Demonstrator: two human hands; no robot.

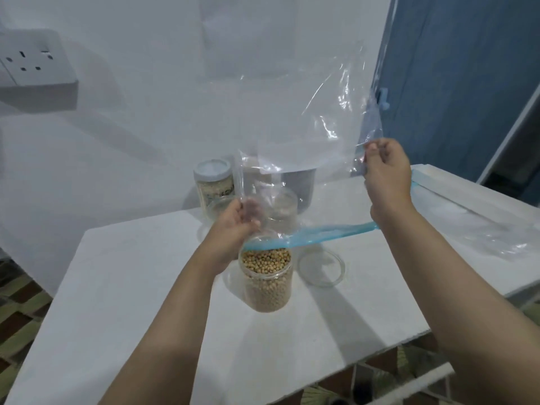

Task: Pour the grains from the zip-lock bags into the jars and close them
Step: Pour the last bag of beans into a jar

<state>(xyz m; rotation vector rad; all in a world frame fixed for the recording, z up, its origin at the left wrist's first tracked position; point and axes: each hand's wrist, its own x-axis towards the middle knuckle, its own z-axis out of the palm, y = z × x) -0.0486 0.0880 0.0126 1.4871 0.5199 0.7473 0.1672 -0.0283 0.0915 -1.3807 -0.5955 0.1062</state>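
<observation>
The left hand (236, 223) pinches the mouth of the upturned bag (306, 135) just over the jar (266, 277), which stands near the middle of the surface (117, 287) brimful of grains (267, 260); the right hand (385, 173) has its fingers curled on the bag's raised bottom corner. The bag looks empty, so a light shake with the blue zip edge kept inside the rim should free any stragglers. The lid (321, 267) lies just right of the jar, ready for closing.

Open jar (266, 276) mid-table (117, 287); lid (321, 268) right; capped jar (214, 182) behind.
</observation>
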